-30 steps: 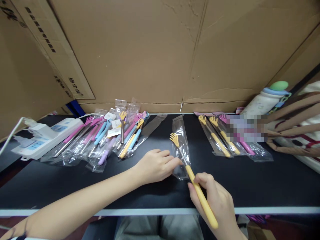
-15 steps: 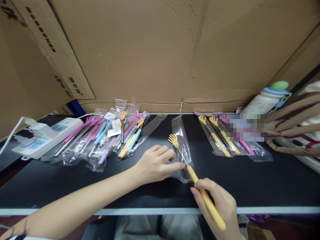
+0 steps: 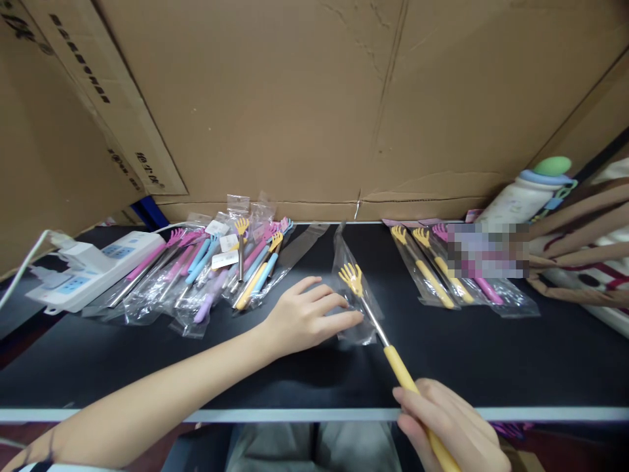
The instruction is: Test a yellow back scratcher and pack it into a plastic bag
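My right hand (image 3: 455, 429) is closed round the yellow handle of a back scratcher (image 3: 381, 331), low at the table's front edge. Its yellow claw head and metal shaft still lie inside a clear plastic sleeve (image 3: 354, 288) in the middle of the black table (image 3: 515, 354). My left hand (image 3: 304, 318) rests on the sleeve's lower end, its fingers pressing the plastic down beside the shaft.
A heap of bagged pink, blue, purple and yellow scratchers (image 3: 216, 269) lies at the left, beside a white power strip (image 3: 93, 269). Bagged yellow and pink scratchers (image 3: 437, 272) lie at the right, near a bottle (image 3: 528, 193) and a striped bag (image 3: 584, 255). Cardboard (image 3: 304, 98) walls the back.
My right hand has drawn the yellow scratcher back toward me, so the handle is out of the sleeve and the shaft shows. My left hand stayed pinning the sleeve.
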Available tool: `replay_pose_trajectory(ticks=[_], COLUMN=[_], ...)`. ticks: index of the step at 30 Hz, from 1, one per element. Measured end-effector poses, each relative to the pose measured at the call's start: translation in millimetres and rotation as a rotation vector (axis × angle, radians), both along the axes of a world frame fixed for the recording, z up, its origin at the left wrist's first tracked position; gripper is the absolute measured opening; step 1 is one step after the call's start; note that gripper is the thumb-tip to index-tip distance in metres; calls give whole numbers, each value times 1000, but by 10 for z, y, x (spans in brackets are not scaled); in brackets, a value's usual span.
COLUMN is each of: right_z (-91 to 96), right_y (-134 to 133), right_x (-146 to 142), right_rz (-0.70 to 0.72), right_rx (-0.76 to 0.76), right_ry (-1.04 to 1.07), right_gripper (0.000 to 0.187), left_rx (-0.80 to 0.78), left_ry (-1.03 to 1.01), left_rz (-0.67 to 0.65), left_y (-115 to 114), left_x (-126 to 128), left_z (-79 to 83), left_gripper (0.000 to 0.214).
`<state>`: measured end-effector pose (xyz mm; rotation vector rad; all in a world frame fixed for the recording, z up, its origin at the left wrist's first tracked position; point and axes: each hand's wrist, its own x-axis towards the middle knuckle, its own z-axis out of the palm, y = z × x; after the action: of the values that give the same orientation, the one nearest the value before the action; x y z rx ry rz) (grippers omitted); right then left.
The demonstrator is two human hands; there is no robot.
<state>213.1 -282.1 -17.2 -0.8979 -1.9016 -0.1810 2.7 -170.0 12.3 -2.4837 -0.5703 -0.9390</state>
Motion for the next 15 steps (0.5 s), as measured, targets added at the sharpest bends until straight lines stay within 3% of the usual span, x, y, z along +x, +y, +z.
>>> replay_pose_trajectory(ticks=[3, 8, 15], right_z=[-30, -4, 19], right_y=[47, 161, 166], right_x=[-14, -50, -29], right_rz=[-29, -15, -147], right_rx=[-13, -169, -166], right_ry=[-2, -54, -267], right_gripper=[12, 7, 26], left_rx=[7, -52, -111], left_ry=[13, 78, 164], left_rz=[-24, -35, -36], left_y=[-12, -31, -46], left_x=[-1, 7, 59], left_z=[-2, -22, -22], left_gripper=[22, 26, 33])
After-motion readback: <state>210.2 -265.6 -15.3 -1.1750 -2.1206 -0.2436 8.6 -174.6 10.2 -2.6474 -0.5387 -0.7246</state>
